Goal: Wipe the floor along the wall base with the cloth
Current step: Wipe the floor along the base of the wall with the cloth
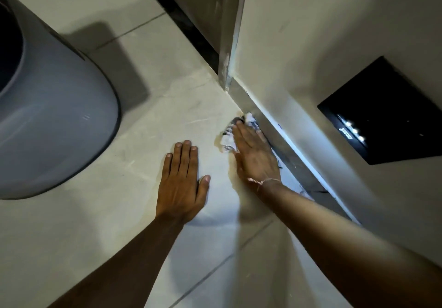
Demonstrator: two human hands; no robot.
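Note:
A crumpled white cloth with dark markings [228,138] lies on the pale tiled floor [134,212], tight against the grey wall base strip [282,145]. My right hand [254,153] presses flat on top of the cloth, fingers pointing up along the wall base; most of the cloth is hidden under the palm. A thin string band circles that wrist. My left hand [183,181] rests flat on the floor tile to the left of the cloth, fingers spread slightly, holding nothing.
A large round grey bin [47,116] stands on the floor at the left. A metal-edged wall corner [229,44] rises just beyond the cloth. A black glossy panel [382,111] is set in the wall [311,44] at the right.

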